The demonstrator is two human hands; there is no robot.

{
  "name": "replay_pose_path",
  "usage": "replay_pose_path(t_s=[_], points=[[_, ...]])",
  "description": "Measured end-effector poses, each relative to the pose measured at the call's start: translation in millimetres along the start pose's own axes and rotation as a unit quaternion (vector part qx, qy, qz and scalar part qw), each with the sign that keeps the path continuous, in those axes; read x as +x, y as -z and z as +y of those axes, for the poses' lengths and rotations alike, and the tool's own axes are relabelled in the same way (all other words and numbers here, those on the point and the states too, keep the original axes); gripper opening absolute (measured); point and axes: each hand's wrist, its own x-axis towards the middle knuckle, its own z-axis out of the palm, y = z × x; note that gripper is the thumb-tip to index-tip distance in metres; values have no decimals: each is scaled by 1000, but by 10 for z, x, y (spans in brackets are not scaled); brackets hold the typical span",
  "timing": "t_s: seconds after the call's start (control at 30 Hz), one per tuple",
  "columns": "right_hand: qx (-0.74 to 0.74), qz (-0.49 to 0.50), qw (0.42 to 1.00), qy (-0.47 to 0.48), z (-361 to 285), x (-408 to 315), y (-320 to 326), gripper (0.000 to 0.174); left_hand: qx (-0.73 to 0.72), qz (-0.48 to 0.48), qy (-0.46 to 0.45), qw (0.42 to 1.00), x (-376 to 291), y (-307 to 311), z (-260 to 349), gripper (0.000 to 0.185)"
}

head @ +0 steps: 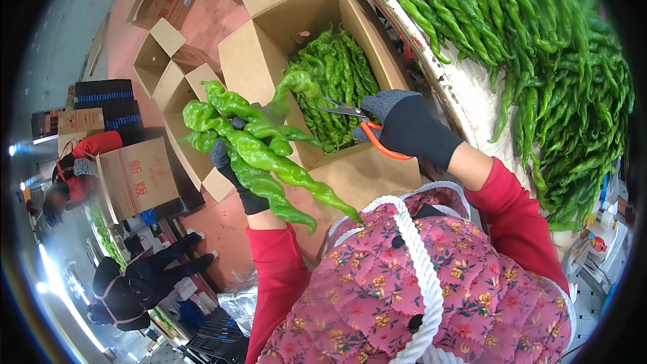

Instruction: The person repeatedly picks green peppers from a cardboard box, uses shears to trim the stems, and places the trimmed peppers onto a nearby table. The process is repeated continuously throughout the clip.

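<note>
My left hand, in a dark knit glove, is shut around a bunch of long, twisted green peppers. Most of its fingers are hidden behind them. One more pepper in the bunch reaches toward the open cardboard box and looks blurred. Gloved as well, my right hand grips a pair of scissors with orange handles. Their metal blades point left, over the box's near part, close to that pepper. Inside the box lies a layer of green peppers.
On my right, a white-covered table bears a large heap of green peppers. More cardboard boxes stand on the reddish floor. At left, one person is beside a carton; another person stands nearer.
</note>
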Motion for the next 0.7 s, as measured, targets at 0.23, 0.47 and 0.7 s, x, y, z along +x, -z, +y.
replay_pose_path(t_s=[0.23,0.47,0.7], points=[[-18,-16,1000,20,16,113,-33,19,295,49,-100,949,80,77,-65,52],[-20,30,998,-54,235,-362,64,15,190,-17,-21,981,63,-41,-201,53],[-170,18,941,-292,838,-1209,316,22,357,-21,-104,928,75,-43,-282,48]])
